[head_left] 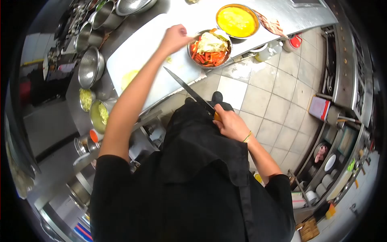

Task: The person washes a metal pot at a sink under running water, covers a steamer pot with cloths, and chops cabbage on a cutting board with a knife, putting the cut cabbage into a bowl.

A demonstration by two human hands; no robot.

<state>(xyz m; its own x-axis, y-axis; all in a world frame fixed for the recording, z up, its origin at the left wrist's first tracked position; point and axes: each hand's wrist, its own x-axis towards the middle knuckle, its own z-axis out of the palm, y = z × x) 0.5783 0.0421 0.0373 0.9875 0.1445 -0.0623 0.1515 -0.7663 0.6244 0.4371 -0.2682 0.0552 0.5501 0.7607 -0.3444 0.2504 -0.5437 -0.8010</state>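
Observation:
My left hand (pixel 176 39) is over the white cutting board (pixel 149 44), its fingers pinched together at the left rim of a metal bowl. What they hold, if anything, is too small to make out. Sliced red-orange vegetables (pixel 209 59) fill that bowl, with pale shredded cabbage (pixel 212 43) on top. Down by the black apron, my right hand (pixel 233 124) grips the orange handle of a long knife (pixel 189 90). The blade points up and left, its tip close to the board's front edge. A few pale scraps (pixel 129 77) lie on the board.
Beyond the vegetable bowl stands a bowl of yellow liquid (pixel 238 20), with raw meat strips (pixel 271 24) beside it. Metal colanders (pixel 91 66) and small bowls of shredded greens (pixel 86 99) line the left side. Tiled floor (pixel 278 97) and a stove (pixel 348 60) are on the right.

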